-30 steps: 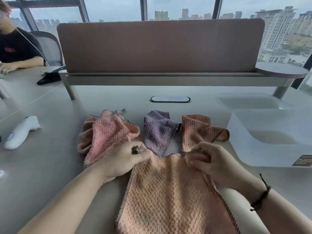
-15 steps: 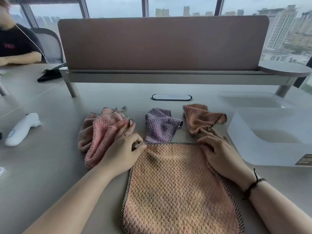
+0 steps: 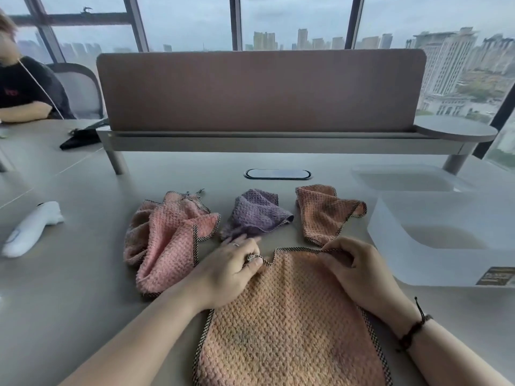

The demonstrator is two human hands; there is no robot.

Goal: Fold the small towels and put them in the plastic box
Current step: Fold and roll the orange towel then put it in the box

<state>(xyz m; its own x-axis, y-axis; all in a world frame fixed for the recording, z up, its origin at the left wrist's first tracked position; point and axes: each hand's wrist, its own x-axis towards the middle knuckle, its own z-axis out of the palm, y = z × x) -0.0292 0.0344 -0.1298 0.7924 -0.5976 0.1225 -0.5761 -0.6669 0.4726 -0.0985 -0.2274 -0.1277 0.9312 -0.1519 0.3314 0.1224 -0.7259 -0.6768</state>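
Both hands, left [image 3: 237, 270] and right [image 3: 352, 267], now pinch the peach waffle-weave towel's [image 3: 289, 321] far edge, seemingly lifting it to fold.

Three crumpled towels [image 3: 252, 214] lie behind the flat towel [image 3: 289, 316], the plastic box [image 3: 446, 240] to its right.

light: soft overcast daylight via rear windows [image 3: 292, 20] | exposure: even, no glare | shadows: faint under hands | distortion: wide-angle bowing at edges | blur: slight softness, plastic box [image 3: 446, 238] hazy
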